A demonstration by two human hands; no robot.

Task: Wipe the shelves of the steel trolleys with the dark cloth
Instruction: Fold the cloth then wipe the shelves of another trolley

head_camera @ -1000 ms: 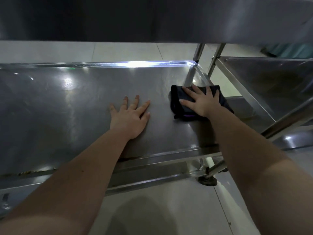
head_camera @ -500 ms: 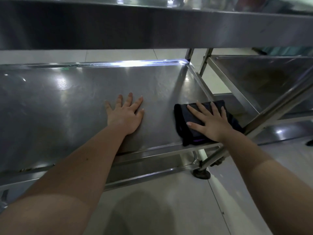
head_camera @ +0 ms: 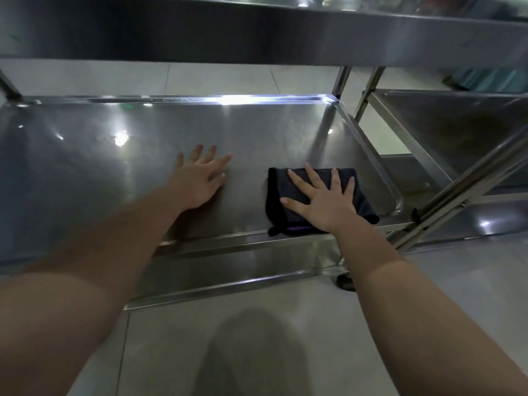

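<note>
Head camera looks down at a steel trolley [head_camera: 343, 78]. On the left, the left hand [head_camera: 200, 178] lies flat on the shiny shelf [head_camera: 85, 172]. Its fingers are straight and spread, and it holds nothing. A little to the right, not touching that hand, the dark cloth [head_camera: 278, 187] lies folded on the same shelf. It is close to the front edge and near the right corner. The right hand [head_camera: 325, 201] presses flat on top of the cloth, with its fingers straight and spread, not curled round it. A bit of purple shows at the cloth's near edge. Another steel shelf, the upper shelf [head_camera: 257, 35], runs above both hands. A small black wheel [head_camera: 345, 282] stands on the pale floor [head_camera: 171, 338]. Farther right, a second trolley [head_camera: 457, 130] stands just beside the first.
</note>
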